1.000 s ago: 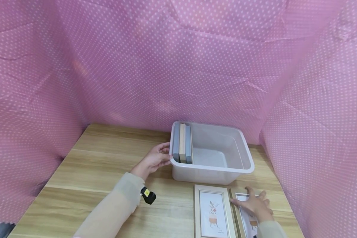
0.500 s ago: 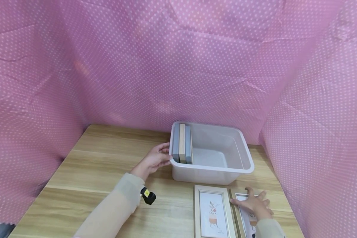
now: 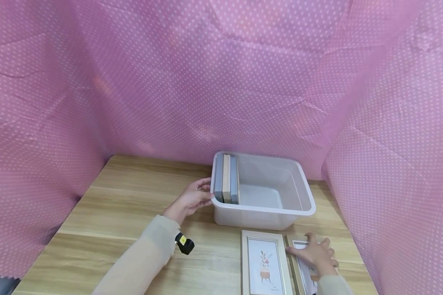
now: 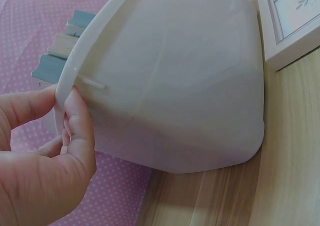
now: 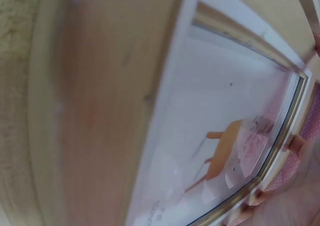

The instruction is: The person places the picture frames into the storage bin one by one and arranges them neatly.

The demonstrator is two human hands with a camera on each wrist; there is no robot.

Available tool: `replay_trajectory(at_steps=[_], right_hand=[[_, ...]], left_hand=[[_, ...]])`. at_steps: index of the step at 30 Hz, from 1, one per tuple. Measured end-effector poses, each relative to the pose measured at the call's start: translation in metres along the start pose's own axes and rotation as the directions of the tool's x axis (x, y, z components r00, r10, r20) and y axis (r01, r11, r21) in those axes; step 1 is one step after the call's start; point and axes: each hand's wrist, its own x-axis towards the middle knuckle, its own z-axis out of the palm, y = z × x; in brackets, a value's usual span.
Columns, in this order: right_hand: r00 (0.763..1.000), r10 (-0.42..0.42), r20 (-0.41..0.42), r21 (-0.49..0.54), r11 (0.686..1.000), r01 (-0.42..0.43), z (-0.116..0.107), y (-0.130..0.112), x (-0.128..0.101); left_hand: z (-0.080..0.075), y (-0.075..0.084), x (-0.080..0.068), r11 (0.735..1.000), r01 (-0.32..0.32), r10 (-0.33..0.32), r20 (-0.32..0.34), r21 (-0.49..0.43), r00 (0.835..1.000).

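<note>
Right hand (image 3: 316,255) barely shifted, flat on right frame (image 3: 305,268); left hand (image 3: 190,198) pinching bin (image 3: 266,209) rim unchanged.

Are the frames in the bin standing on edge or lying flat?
On edge: three frames stand upright against the bin's left wall.

Plastic bin (image 3: 273,213) sits on the table (image 3: 125,205); three frames (image 3: 227,182) stand inside at its left wall; two picture frames (image 3: 263,262) lie before it.
</note>
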Motion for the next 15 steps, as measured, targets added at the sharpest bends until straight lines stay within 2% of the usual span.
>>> replay_trajectory(at_steps=[8,15], right_hand=[[0.999,-0.011,-0.032,0.012,1.0,0.011,-0.001,0.007,0.002],[0.995,-0.05,-0.085,0.047,0.997,0.054,-0.023,0.009,0.0]], left_hand=[[0.001,0.0,0.0,1.0,0.004,-0.004,0.007,0.0,1.0],[0.0,0.001,-0.002,1.0,-0.001,0.001,0.006,0.007,1.0]])
